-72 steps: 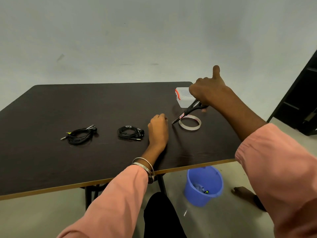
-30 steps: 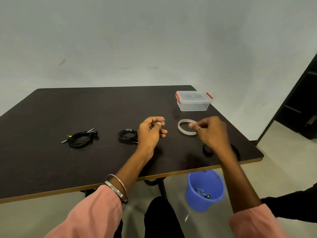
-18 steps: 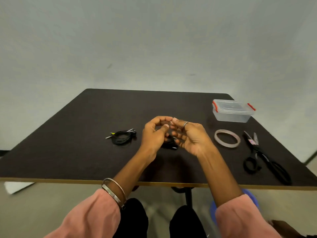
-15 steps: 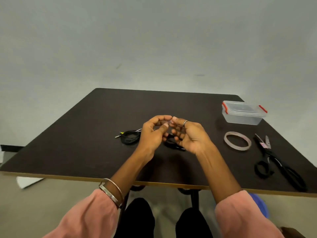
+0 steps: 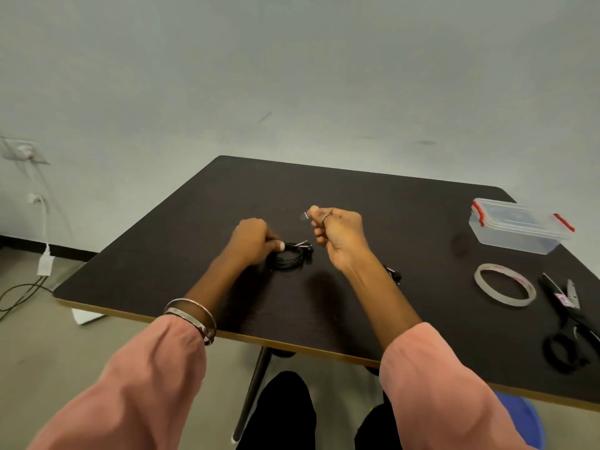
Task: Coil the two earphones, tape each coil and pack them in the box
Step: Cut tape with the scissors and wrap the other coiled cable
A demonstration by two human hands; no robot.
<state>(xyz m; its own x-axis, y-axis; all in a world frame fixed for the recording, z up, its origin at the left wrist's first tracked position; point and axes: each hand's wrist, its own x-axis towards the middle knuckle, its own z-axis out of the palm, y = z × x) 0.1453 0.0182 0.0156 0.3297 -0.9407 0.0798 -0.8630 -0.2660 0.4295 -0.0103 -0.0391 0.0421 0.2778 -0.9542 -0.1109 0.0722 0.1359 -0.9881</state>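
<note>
A coiled black earphone lies on the dark table, and my left hand grips its left side with thumb and fingers. Just right of it and raised above the table, my right hand pinches a small piece of clear tape at its fingertips. The second earphone is mostly hidden behind my right forearm; only a small black end shows. The clear plastic box with red clips stands shut at the far right of the table.
A tape roll lies flat at the right, with black scissors beside it near the table's right edge. A blue bucket sits on the floor under the right side. Cables and a wall socket are at the far left.
The scissors went down on the table at the right. The tape piece passed from my left hand to my right. My left hand dropped onto the earphone coil. The view swung left.
</note>
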